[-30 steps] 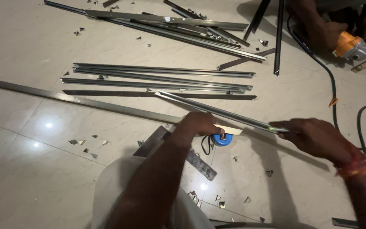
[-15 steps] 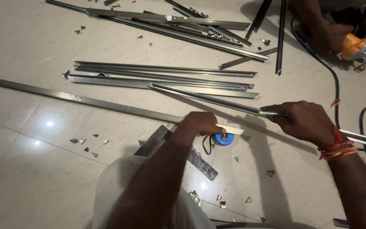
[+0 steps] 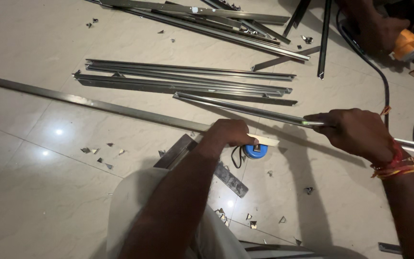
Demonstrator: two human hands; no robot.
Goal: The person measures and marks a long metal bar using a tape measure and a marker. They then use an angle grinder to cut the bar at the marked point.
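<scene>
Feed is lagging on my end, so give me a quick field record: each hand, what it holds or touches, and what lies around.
left hand: closed on the end of a pale tape blade, above a blue tape measure
right hand: gripping a long metal strip, held just off the floor
floor: pale tiles with small metal offcuts
nearby: bundle of metal strips beyond the hands
other person: hand by an orange power tool, top right
</scene>
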